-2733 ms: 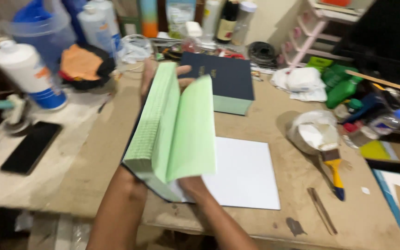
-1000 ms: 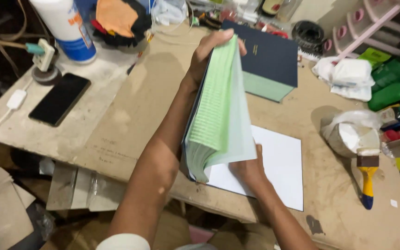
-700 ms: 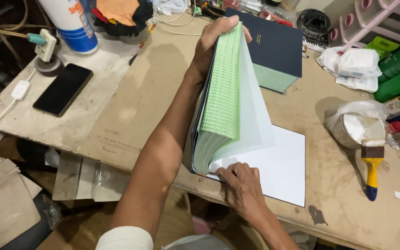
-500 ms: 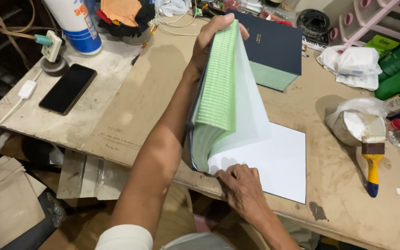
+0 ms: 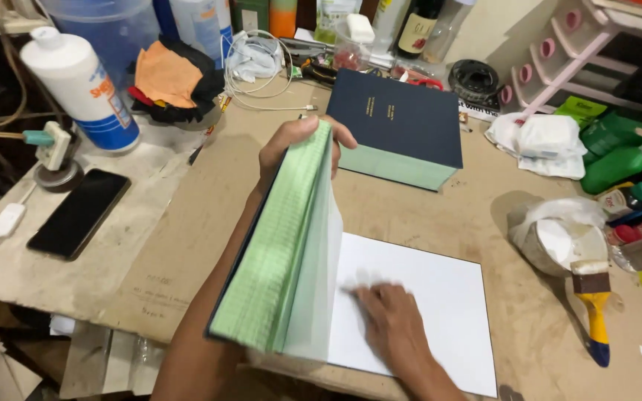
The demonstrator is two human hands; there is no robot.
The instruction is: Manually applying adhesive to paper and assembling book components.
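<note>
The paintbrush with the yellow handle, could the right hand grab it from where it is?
Probably yes. The right hand lies flat on the white page, holding nothing, and the paintbrush rests to its right with only bare table between them.

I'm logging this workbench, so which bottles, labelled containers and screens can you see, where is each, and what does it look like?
White bottle: far left, round, blue and orange label.
Phone: left edge, flat, dark screen.
Dark glass bottle: back centre, cream label.
Green bottle: right, lying down.
Closed book: centre back, navy cover, small gold lettering.
</note>
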